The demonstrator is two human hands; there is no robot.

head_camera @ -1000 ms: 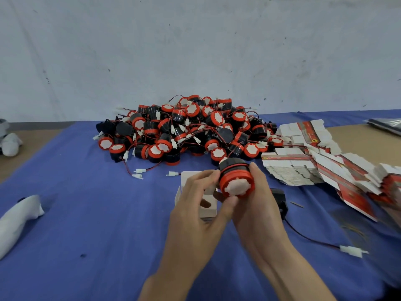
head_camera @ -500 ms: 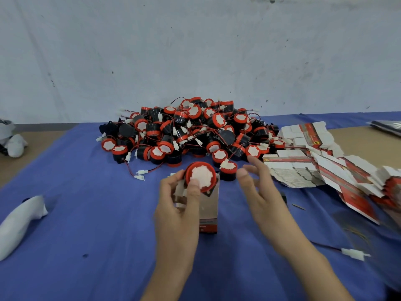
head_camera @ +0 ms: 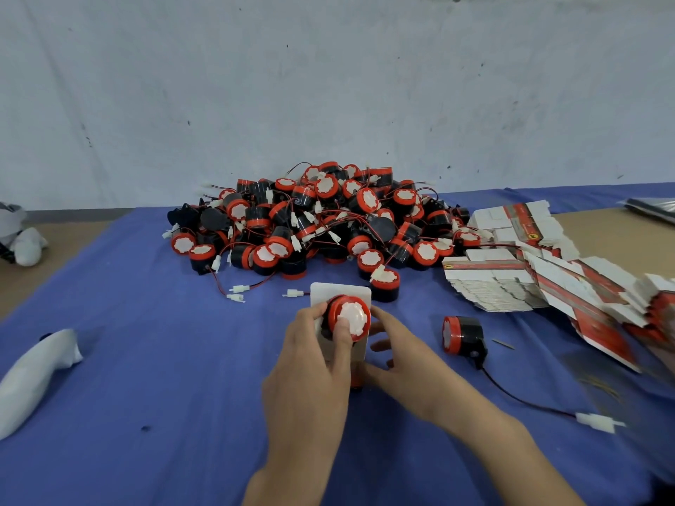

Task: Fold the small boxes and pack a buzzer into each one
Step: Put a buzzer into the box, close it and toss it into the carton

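A red and black buzzer [head_camera: 349, 317] with a white face sits in the open mouth of a small folded box [head_camera: 343, 294]. My left hand [head_camera: 310, 363] pinches this buzzer, thumb on its face. My right hand [head_camera: 396, 356] grips the box from the right side. The box's top flap stands up behind the buzzer. A second buzzer [head_camera: 462, 336] lies on the cloth to the right, its black wire running to a white plug [head_camera: 595, 421].
A big heap of buzzers [head_camera: 314, 220] fills the blue cloth [head_camera: 146, 359] behind the box. Stacks of flat unfolded boxes [head_camera: 511, 283] spread across the right side. A white object [head_camera: 33, 374] lies at the left. Loose white plugs [head_camera: 239, 291] lie near the heap.
The buzzer passed from my right hand to my left hand and went down into the box's mouth. My right hand came in and took hold of the box.
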